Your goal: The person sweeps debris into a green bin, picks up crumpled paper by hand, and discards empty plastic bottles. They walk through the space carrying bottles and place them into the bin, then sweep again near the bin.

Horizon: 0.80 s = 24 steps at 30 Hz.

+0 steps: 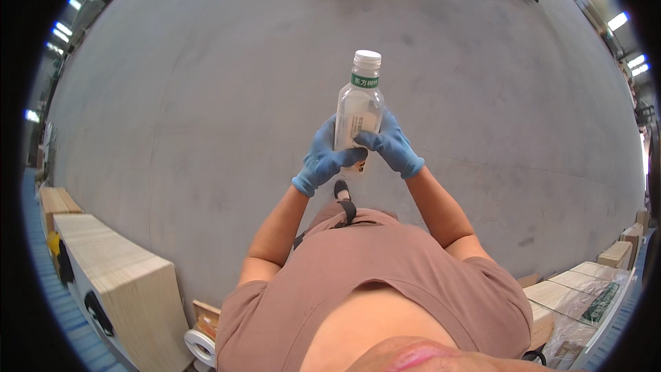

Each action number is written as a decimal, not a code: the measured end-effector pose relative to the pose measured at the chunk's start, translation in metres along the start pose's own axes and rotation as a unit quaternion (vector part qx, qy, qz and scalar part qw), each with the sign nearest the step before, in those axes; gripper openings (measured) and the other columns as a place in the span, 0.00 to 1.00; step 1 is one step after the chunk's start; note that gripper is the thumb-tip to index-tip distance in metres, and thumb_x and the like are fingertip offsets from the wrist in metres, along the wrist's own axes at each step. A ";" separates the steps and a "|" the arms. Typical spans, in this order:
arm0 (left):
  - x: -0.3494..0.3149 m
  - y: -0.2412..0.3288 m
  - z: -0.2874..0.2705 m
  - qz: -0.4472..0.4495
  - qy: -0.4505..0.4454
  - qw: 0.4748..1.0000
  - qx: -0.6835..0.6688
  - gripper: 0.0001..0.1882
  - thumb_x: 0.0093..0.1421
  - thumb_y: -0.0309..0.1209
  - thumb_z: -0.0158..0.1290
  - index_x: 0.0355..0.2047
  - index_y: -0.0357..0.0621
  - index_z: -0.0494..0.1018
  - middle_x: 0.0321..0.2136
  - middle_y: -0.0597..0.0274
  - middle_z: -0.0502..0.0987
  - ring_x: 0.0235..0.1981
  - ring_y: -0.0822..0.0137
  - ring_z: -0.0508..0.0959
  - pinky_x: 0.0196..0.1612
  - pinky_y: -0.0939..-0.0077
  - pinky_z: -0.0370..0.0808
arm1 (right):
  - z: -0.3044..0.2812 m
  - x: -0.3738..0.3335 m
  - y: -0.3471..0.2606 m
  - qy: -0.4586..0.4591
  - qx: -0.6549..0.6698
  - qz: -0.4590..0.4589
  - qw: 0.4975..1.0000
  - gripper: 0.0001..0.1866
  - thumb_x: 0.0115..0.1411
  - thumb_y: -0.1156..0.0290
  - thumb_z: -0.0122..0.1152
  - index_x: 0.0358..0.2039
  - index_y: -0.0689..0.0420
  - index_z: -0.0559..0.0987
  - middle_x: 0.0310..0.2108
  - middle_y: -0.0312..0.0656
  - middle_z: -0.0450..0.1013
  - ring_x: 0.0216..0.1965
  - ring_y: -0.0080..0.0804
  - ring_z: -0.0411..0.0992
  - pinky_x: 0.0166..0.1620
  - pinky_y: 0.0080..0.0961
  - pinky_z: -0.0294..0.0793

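I have the left hand (321, 158) and right hand (392, 143) curled round the lower half of the clear bottle (359, 107), held out over the grey floor (227, 103). It looks light, smooth and easily dented, so I'd grip it gently there; room opens ahead, with a pale wood-grained block (127, 255) edging the lower left

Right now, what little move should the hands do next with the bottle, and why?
Maybe slide the right hand up a little toward the white cap: it and the left hand both grip the lower half of the clear bottle, so its top sticks up unsupported.
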<state>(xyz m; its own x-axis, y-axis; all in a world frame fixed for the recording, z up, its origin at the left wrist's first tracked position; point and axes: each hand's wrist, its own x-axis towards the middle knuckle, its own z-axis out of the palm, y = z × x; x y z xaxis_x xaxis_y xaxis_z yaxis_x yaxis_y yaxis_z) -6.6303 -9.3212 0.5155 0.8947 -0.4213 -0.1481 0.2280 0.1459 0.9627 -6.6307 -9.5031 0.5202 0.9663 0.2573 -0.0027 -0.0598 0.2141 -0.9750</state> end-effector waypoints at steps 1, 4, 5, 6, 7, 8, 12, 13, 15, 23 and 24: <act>0.023 0.010 -0.009 0.004 -0.015 1.000 0.013 0.45 0.43 0.35 0.71 0.60 0.36 0.64 0.50 0.56 0.75 0.50 0.63 0.77 0.54 0.66 0.76 | -0.012 0.023 -0.008 -0.011 -0.006 -0.009 1.000 0.48 0.54 0.54 0.72 0.67 0.60 0.57 0.58 0.50 0.67 0.61 0.41 0.66 0.64 0.37 0.66; 0.094 0.037 -0.035 -0.027 -0.044 0.997 0.062 0.44 0.42 0.35 0.70 0.60 0.35 0.66 0.48 0.57 0.76 0.49 0.63 0.77 0.54 0.67 0.75 | -0.051 0.084 -0.024 0.034 0.010 -0.080 0.996 0.47 0.61 0.51 0.65 0.71 0.57 0.52 0.64 0.51 0.62 0.64 0.43 0.63 0.67 0.37 0.62; 0.117 0.043 -0.039 -0.029 -0.066 0.995 0.068 0.44 0.42 0.36 0.70 0.60 0.35 0.66 0.48 0.56 0.77 0.49 0.63 0.77 0.54 0.68 0.75 | -0.069 0.105 -0.031 0.065 0.011 -0.107 0.992 0.46 0.64 0.50 0.62 0.73 0.56 0.50 0.66 0.51 0.60 0.65 0.43 0.62 0.68 0.37 0.60; 0.142 0.048 -0.045 -0.033 -0.070 0.994 0.078 0.45 0.42 0.36 0.70 0.60 0.35 0.66 0.47 0.56 0.77 0.49 0.63 0.77 0.54 0.68 0.75 | -0.090 0.128 -0.037 0.070 -0.026 -0.146 0.986 0.43 0.66 0.50 0.58 0.73 0.55 0.50 0.67 0.50 0.60 0.65 0.43 0.63 0.66 0.38 0.63; 0.167 0.052 -0.050 -0.010 -0.111 0.990 0.082 0.45 0.41 0.37 0.70 0.60 0.35 0.66 0.47 0.56 0.77 0.48 0.63 0.77 0.54 0.67 0.75 | -0.113 0.153 -0.046 0.076 -0.070 -0.178 0.979 0.41 0.68 0.49 0.54 0.73 0.55 0.50 0.67 0.50 0.60 0.64 0.42 0.64 0.64 0.38 0.67; 0.192 0.055 -0.055 0.012 -0.133 0.987 0.091 0.46 0.41 0.38 0.69 0.60 0.35 0.67 0.47 0.55 0.77 0.48 0.62 0.78 0.54 0.67 0.75 | -0.133 0.176 -0.052 0.086 -0.113 -0.207 0.968 0.39 0.70 0.49 0.50 0.73 0.54 0.51 0.67 0.50 0.60 0.64 0.42 0.66 0.61 0.39 0.70; 0.297 0.078 -0.091 -0.011 -0.149 0.978 0.148 0.45 0.40 0.41 0.68 0.59 0.35 0.68 0.47 0.53 0.78 0.48 0.60 0.78 0.53 0.66 0.75 | -0.182 0.280 -0.059 -0.020 -0.039 -0.145 0.988 0.27 0.72 0.55 0.49 0.66 0.54 0.63 0.56 0.51 0.73 0.57 0.43 0.73 0.59 0.38 0.73; 0.324 0.086 -0.103 0.002 -0.142 0.977 0.157 0.45 0.40 0.41 0.68 0.59 0.35 0.69 0.46 0.52 0.78 0.48 0.60 0.78 0.52 0.66 0.75 | -0.184 0.313 -0.059 0.018 -0.026 -0.138 0.990 0.22 0.72 0.58 0.49 0.60 0.56 0.67 0.49 0.52 0.77 0.53 0.43 0.76 0.58 0.37 0.74; 0.373 0.102 -0.129 0.010 -0.097 0.976 0.193 0.44 0.40 0.41 0.68 0.58 0.35 0.70 0.46 0.52 0.79 0.47 0.60 0.78 0.52 0.67 0.75 | -0.189 0.381 -0.065 0.048 0.008 -0.099 0.994 0.22 0.71 0.59 0.50 0.59 0.58 0.67 0.49 0.53 0.77 0.53 0.43 0.76 0.58 0.36 0.74; 0.537 0.133 -0.226 0.007 0.026 0.981 0.193 0.37 0.39 0.40 0.68 0.51 0.38 0.72 0.42 0.52 0.79 0.42 0.59 0.79 0.48 0.64 0.76 | -0.198 0.625 -0.091 -0.001 -0.023 -0.001 1.000 0.28 0.69 0.56 0.53 0.59 0.64 0.66 0.47 0.52 0.78 0.51 0.40 0.76 0.57 0.34 0.74; 0.559 0.134 -0.238 0.025 0.054 0.979 0.197 0.37 0.38 0.41 0.68 0.49 0.39 0.73 0.42 0.51 0.79 0.43 0.57 0.79 0.48 0.63 0.76 | -0.204 0.655 -0.090 -0.022 -0.040 0.012 0.999 0.29 0.69 0.54 0.53 0.60 0.64 0.66 0.48 0.52 0.77 0.52 0.40 0.76 0.57 0.34 0.73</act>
<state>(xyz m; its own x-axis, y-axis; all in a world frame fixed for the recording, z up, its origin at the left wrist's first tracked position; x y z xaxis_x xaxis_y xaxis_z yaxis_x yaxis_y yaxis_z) -6.0085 -9.3245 0.5081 0.9412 -0.3227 -0.1002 0.0349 -0.2019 0.9788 -5.9407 -9.5464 0.5607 0.9527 0.3035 -0.0179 -0.0607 0.1321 -0.9894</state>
